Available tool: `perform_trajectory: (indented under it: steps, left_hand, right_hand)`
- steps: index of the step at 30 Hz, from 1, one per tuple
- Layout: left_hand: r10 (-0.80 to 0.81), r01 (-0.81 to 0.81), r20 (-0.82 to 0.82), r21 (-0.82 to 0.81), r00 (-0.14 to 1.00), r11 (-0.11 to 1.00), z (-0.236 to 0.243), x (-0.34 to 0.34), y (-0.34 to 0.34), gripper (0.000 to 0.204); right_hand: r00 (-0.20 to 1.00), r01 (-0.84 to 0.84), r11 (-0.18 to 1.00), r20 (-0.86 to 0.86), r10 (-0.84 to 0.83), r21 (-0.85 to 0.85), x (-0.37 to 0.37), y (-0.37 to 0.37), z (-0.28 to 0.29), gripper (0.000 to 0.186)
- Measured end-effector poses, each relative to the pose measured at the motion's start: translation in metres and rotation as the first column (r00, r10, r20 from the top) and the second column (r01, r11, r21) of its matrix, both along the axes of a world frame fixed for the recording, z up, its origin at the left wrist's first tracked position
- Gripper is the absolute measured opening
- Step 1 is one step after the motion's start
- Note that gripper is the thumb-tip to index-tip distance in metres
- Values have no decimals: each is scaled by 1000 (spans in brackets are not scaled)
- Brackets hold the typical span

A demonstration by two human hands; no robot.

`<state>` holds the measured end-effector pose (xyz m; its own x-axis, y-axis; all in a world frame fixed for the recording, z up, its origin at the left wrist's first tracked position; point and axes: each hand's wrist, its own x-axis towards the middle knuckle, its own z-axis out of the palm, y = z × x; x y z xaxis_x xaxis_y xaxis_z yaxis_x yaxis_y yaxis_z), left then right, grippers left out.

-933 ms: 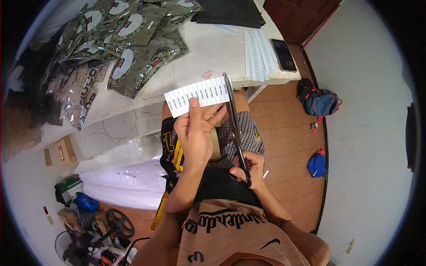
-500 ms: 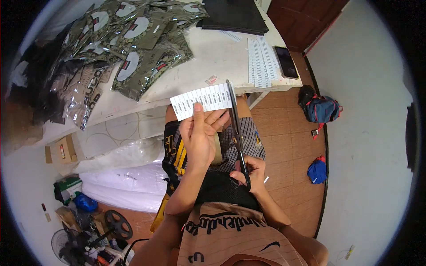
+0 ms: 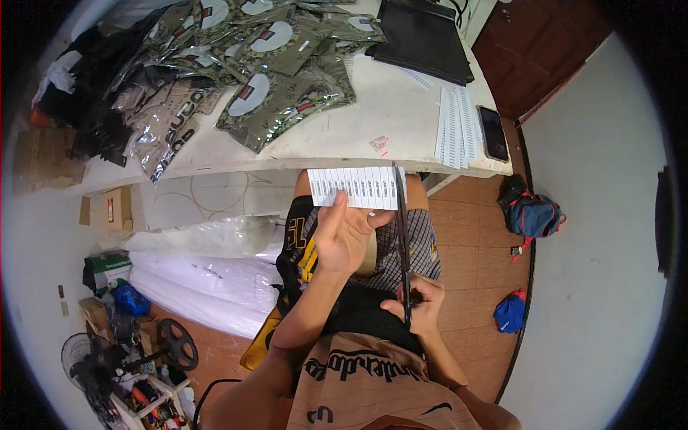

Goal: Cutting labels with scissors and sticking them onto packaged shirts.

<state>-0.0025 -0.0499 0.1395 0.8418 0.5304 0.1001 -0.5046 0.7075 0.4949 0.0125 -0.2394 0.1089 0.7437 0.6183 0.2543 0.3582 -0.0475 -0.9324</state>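
My left hand pinches a white sheet of printed labels, thumb on top and fingers beneath. The sheet is ruled into narrow strips and lies nearly level over my lap, just off the table's front edge. Long dark scissors are gripped by their handles in my right hand. Their blades point away from me and cross the sheet near its right end, with a narrow strip showing to the right of them. Whether the blades are closed is hard to make out.
On the white table lie camouflage garments in clear bags, a black flat stack, more label strips and a phone. A backpack and a blue bag rest on the floor at right.
The label sheet has turned more level. The scissors stand straighter and their blades now cross inside the sheet's right end. The whole view has shifted, showing more of the table's far side.
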Motion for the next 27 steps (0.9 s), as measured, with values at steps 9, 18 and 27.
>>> perform_trajectory:
  steps: [9, 18, 27]
  left_hand:
    - [-23, 34, -66, 174, 998, 984, 14, 2, 4, 58]
    - [-136, 148, -79, 190, 988, 971, 20, 10, 9, 58]
    - [-182, 183, -21, 182, 983, 966, 12, 11, 6, 49]
  right_hand:
    - [999, -27, 1000, 20, 27, -12, 3, -3, -1, 48]
    - [999, -8, 1000, -34, 8, 7, 2, -3, -2, 46]
    - [998, -1, 1000, -64, 1, 3, 1, -4, -2, 46]
